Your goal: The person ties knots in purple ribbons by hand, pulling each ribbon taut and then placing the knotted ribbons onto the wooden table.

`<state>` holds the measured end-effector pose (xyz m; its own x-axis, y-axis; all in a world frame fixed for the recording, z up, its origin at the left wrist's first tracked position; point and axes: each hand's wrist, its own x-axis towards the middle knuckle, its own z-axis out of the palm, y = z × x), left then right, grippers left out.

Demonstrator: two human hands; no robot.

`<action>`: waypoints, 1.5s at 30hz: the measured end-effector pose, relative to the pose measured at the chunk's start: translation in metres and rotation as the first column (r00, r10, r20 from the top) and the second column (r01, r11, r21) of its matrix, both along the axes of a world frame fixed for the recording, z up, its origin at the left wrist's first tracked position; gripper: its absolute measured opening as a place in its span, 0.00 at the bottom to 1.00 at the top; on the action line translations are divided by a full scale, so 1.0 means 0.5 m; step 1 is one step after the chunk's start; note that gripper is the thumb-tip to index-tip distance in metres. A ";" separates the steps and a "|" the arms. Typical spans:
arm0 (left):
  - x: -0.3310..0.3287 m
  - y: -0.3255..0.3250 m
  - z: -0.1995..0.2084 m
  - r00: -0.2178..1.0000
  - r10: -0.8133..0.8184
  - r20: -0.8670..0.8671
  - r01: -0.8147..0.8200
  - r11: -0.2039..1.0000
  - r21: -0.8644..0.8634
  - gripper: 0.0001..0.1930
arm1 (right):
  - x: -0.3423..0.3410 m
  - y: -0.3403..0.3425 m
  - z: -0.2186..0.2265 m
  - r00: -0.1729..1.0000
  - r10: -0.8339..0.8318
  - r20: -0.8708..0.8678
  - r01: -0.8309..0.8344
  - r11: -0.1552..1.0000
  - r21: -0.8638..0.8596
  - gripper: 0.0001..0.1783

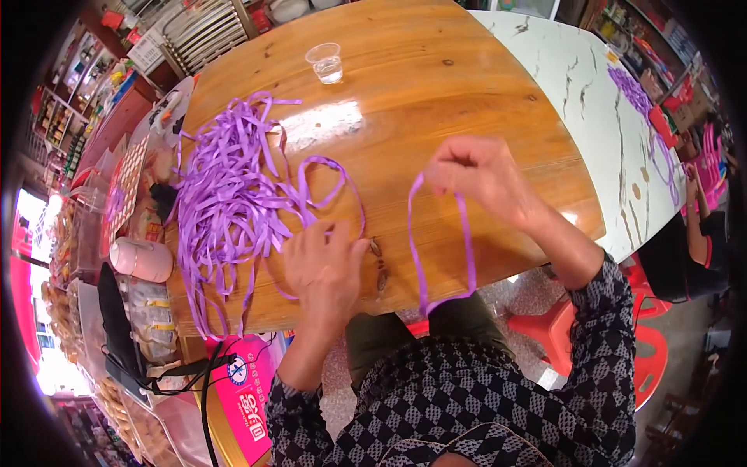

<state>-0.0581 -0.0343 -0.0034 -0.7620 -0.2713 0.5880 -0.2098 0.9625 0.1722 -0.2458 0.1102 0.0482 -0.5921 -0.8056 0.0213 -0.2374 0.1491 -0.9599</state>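
A large tangled heap of purple ribbon (pixel 226 187) lies on the left part of the wooden table (pixel 420 101). At the heap's near right edge is my left hand (pixel 323 261), palm down with its fingers partly spread over the table; no ribbon shows firmly gripped in it. My right hand (pixel 486 175) is raised over the table, thumb and fingers pinched together. From that pinch hangs a purple ribbon loop (pixel 414 241), whose lower end drops past the table's near edge above my lap.
A clear plastic cup (pixel 327 64) with some liquid stands at the far side. At right, a white marbled table (pixel 576 93) bears more purple ribbon (pixel 630 89), with another person beside it. A pink container (pixel 142 260) is by the left edge; red stools (pixel 545 331) stand below.
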 end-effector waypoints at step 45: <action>0.007 -0.110 -0.041 0.940 0.122 -0.318 0.082 0.825 0.559 0.09 | -0.414 -0.267 -0.020 0.576 0.197 -0.793 0.020 0.967 0.254 0.12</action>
